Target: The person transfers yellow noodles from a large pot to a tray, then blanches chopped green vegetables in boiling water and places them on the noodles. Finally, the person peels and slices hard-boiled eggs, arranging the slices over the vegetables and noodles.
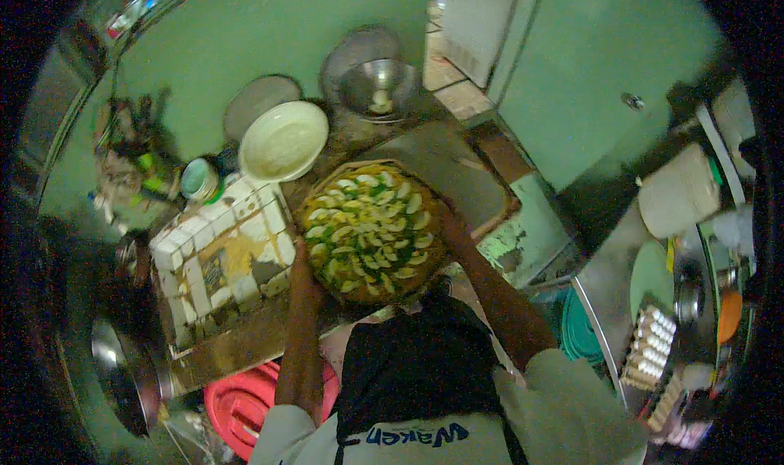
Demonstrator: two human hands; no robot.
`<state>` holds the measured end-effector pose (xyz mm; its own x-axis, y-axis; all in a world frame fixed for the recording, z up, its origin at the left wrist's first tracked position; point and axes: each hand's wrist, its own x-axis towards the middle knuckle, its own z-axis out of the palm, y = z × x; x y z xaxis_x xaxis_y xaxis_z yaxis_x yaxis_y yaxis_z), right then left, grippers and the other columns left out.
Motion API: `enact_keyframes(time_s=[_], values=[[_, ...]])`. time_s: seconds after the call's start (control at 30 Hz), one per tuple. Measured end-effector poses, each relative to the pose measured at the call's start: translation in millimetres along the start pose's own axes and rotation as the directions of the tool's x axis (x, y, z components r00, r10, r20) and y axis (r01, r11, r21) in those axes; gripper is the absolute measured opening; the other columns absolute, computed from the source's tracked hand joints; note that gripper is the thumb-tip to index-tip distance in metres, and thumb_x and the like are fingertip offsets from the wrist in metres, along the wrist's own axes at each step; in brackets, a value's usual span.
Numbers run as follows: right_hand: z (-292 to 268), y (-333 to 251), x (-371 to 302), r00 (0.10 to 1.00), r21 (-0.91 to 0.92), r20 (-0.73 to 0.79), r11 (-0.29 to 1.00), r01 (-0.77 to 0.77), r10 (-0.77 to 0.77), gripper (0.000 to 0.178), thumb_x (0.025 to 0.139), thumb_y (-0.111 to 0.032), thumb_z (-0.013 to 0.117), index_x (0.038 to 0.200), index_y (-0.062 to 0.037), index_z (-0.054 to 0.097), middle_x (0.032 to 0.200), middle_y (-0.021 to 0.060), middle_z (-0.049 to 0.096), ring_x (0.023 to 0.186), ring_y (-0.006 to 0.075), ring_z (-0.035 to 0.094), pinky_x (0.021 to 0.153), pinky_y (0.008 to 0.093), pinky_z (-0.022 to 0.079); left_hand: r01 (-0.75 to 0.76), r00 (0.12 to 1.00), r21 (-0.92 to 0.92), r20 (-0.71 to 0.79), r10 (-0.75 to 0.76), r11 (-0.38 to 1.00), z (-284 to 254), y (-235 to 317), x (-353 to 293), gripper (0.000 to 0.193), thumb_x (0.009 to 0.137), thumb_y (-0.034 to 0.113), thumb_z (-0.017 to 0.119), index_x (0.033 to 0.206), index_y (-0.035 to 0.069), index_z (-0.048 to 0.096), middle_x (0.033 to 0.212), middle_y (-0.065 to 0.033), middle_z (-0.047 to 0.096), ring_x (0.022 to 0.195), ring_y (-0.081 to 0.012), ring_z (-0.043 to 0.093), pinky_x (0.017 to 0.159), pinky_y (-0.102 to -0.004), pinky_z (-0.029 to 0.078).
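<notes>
Between my two hands is a large round dish of food [369, 230], brownish at the edge and topped with pale curved slices over chopped greens. My left hand [301, 257] is closed on its left edge. At the right edge my right hand [452, 222] grips it too. The fingers of both hands are blurred and partly hidden behind the rim. The dish is held level before my dark apron, over the near edge of the counter. Behind it to the right lies a wide grey tray [478, 179].
A white-tiled stove top [184, 249] is at the left, with a pale oval basin [286, 138] and a metal bowl [376, 89] behind. Below stands a red lidded tub [237, 408]. Egg trays [651, 347] and a white bucket [678, 195] are on the right counter.
</notes>
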<state>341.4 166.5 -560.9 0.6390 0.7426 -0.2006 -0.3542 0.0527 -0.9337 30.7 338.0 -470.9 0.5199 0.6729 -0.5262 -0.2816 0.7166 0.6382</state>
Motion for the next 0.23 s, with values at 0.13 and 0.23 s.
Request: enact_keyframes(time_s=[0.13, 0.23], values=[[19.6, -43.3, -4.9, 0.998, -0.081, 0.041, 0.996, 0.043, -0.04, 0.05, 0.103, -0.036, 0.054, 0.143, -0.006, 0.047, 0.145, 0.0122, 0.047, 0.123, 0.0226, 0.055, 0.1, 0.0347, 0.049, -0.142, 0.988, 0.181, -0.039, 0.151, 0.973, 10.4, 24.6, -9.0, 0.075, 0.093, 0.066, 0.052, 0.14, 0.007, 0.049, 0.134, -0.0141, 0.059, 0.118, -0.0336, 0.06, 0.098, -0.052, 0.051], [24.0, -89.1, -3.3, 0.988, -0.163, 0.083, 0.976, 0.143, -0.131, 0.047, 0.102, -0.035, 0.056, 0.139, -0.0056, 0.051, 0.143, 0.0116, 0.049, 0.12, 0.0203, 0.056, 0.093, 0.0337, 0.051, -0.275, 0.95, -0.03, 0.143, 0.276, 0.961, 31.5, 18.0, -2.9, 0.089, 0.089, 0.075, 0.048, 0.146, 0.007, 0.044, 0.142, -0.0133, 0.054, 0.125, -0.0339, 0.057, 0.103, -0.0536, 0.048]])
